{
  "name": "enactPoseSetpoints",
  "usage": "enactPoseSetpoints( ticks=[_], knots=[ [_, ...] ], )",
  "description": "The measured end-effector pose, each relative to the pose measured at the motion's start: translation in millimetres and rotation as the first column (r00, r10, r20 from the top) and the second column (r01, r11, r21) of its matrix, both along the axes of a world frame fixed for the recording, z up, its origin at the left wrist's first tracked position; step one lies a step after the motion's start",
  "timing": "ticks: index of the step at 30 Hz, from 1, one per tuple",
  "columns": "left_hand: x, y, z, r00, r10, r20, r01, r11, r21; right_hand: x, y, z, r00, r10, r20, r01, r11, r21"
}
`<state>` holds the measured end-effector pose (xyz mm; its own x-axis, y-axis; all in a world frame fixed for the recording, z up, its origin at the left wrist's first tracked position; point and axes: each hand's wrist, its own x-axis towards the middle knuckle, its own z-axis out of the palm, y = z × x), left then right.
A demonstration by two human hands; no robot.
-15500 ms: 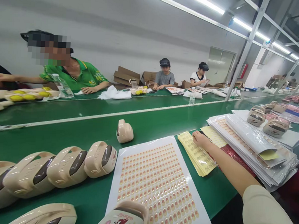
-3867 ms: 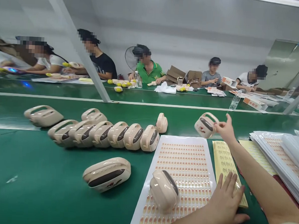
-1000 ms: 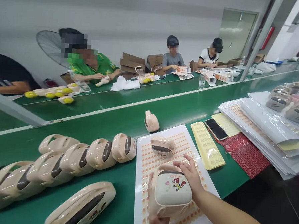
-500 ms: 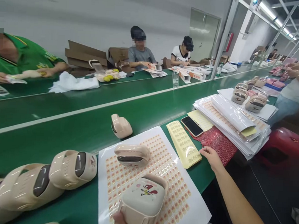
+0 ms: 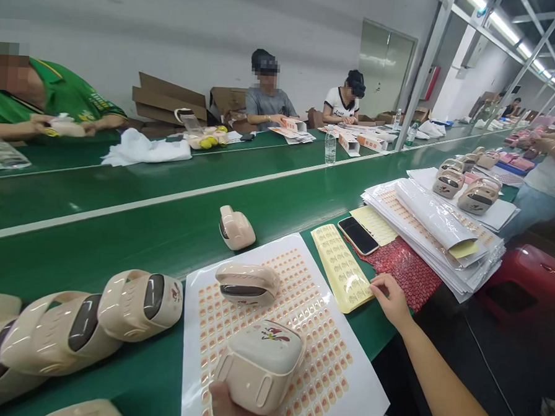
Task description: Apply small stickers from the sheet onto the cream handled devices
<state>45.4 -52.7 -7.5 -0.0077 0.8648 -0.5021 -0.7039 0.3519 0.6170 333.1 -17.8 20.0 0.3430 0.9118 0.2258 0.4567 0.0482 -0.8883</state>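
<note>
On the far left, the row of beige cases [image 5: 139, 309] rests on the green tabletop [image 5: 152, 375], its nearest members close together and dark windows turned toward the sticker sheet. Next comes the left hand [image 5: 234, 415], its grip closed around the lower side of a held case [image 5: 259, 375], just above the sticker sheet [image 5: 358, 395]. Half a second ago the printed white face showed more fully; now the held case has tipped so that this face slants away and the slotted side shows more. Behind it, another case [image 5: 248, 282] sits on the sheet where it sat then, and one more [image 5: 237, 229] lies past the sheet's far edge. Further right, the right hand [image 5: 392, 303], which a second ago was on the held case, is at the near corner of the yellow label sheets [image 5: 342, 267], thumb and index finger narrowed together; whether a label is between them I cannot tell. I judge that the work is now split, with the left hand carrying the case alone and the right occupied at the labels. Beyond lie a phone [image 5: 358, 236], red bubble wrap [image 5: 407, 274] and stacked sheets [image 5: 375, 204], seemingly uninvolved.
</note>
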Motion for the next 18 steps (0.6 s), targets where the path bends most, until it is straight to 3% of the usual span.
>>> enactPoseSetpoints(
  ticks=[5,8,11,14,18],
  knots=[
    [13,6,26.9,0.989,-0.001,-0.145,0.0,1.0,-0.005,-4,-17,10.5,0.999,0.02,-0.037,-0.018,0.998,0.066],
    [18,12,33.5,0.964,-0.028,-0.263,0.045,0.997,0.057,-21,-19,31.0,0.978,0.036,-0.205,-0.025,0.998,0.06],
    [23,20,39.8,0.911,-0.101,-0.401,0.154,0.983,0.102,-55,-14,54.9,0.895,0.205,-0.396,-0.234,0.972,-0.027],
    [28,25,45.8,0.88,-0.134,-0.456,0.214,0.968,0.129,-90,-8,68.8,0.822,0.364,-0.438,-0.443,0.892,-0.092],
    [31,26,49.4,0.892,-0.12,-0.435,0.209,0.965,0.161,-114,-2,68.0,0.828,0.382,-0.411,-0.481,0.86,-0.169]
  ],
)
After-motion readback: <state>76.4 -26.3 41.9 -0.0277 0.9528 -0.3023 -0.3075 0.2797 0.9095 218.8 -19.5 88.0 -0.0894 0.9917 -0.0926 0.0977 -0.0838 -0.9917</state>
